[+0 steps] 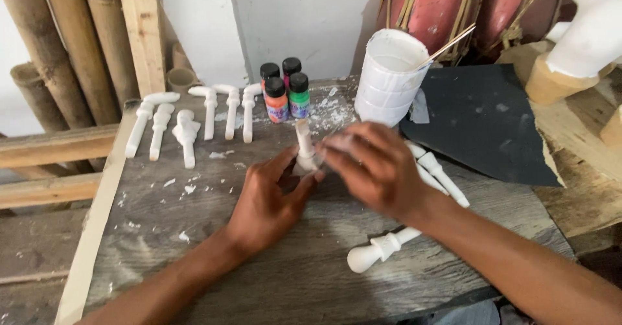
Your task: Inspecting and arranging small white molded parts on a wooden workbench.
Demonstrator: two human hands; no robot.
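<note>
In the head view, the left hand (269, 198) gripped a small white peg (303, 145) at its wider base, fingers closed round it. The peg stood nearly upright near the middle of the desk (272, 279), its long axis pointing up and slightly away from the person, its narrow end on top. The right hand (376, 169) was blurred and lay just to the right of the peg, fingers bent toward it. Whether those fingers touched the peg or pinched anything could not be told from the blur. The two hands were close together, the left being the one plainly on the peg.

Just below the right wrist a larger turned white piece (382, 247) lay flat on the desk, its rounded knob pointing down and left. More white pieces (440, 173) lay under the right hand. A row of white parts (188, 127) lay well apart at the far left of the desk, four paint bottles (285, 92) stood beyond the peg, and a white cup (390, 75) with a stick in it stood at the far right, beside a black sheet (483, 124).
</note>
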